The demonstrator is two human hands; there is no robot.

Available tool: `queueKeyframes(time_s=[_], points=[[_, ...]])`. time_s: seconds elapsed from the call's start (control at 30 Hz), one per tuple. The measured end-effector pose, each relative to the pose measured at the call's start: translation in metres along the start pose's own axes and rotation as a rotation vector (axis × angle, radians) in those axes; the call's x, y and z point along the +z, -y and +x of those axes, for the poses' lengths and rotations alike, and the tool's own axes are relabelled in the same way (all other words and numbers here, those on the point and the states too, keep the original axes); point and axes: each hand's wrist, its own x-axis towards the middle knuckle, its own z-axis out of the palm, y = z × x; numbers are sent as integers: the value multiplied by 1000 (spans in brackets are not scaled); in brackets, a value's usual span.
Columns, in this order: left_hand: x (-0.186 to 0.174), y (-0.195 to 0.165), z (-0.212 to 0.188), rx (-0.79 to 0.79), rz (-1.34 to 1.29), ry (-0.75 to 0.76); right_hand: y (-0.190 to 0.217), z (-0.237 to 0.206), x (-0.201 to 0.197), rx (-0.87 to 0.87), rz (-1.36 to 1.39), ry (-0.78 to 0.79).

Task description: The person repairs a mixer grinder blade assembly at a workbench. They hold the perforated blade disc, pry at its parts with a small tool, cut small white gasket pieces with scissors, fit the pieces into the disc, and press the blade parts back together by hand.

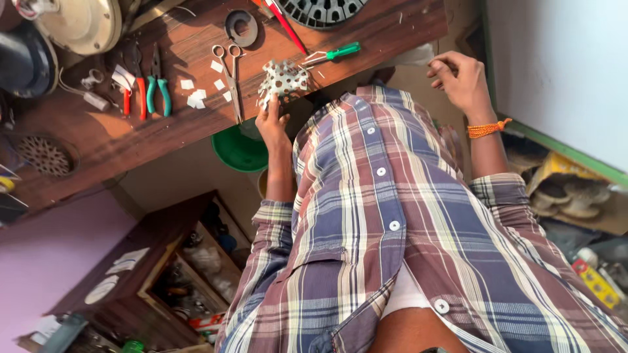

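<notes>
Nearest the camera, a plaid button-up shirt (386, 229) fills the lower centre of the view and hides much of what lies below the table edge. Beyond it, the left hand (271, 124) reaches up to the edge of the wooden table (118, 140), its fingers closed on a perforated, star-shaped metal part (282, 80) that rests at the table's rim. The right hand (461, 78), with an orange thread band (487, 128) at the wrist, is raised apart from the table, fingers curled and tips pinched together; whether anything is held between them cannot be told.

On the table, just beside the metal part, lie a pair of scissors (230, 75) and small white paper scraps (196, 98). A green-handled screwdriver (333, 52) lies just to the part's other side, with a red rod (286, 26) near it. Farther off lie green-handled pliers (158, 88), red-handled pliers (134, 82) and a dark ring (241, 27). A round slotted motor core (320, 12) sits at the far edge, a cream-coloured round housing (78, 25) at the corner. Under the table edge, a green bowl (239, 151) shows, partly behind the left forearm.
</notes>
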Motion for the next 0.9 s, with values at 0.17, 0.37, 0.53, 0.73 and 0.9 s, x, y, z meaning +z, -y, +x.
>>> queueKeyframes(time_s=[0.17,0.37,0.53,0.73,0.9], points=[[-12,-1,-26,58,-76,377,8,12,5,-36,110,112],[17,-16,5,51,167,762,46,22,38,120,516,410],[54,-42,34,-68,241,1140,77,25,64,139,749,651],[87,-43,30,-103,123,1101,78,34,94,-67,318,413],[111,-51,31,285,557,917,82,43,103,-186,100,153]])
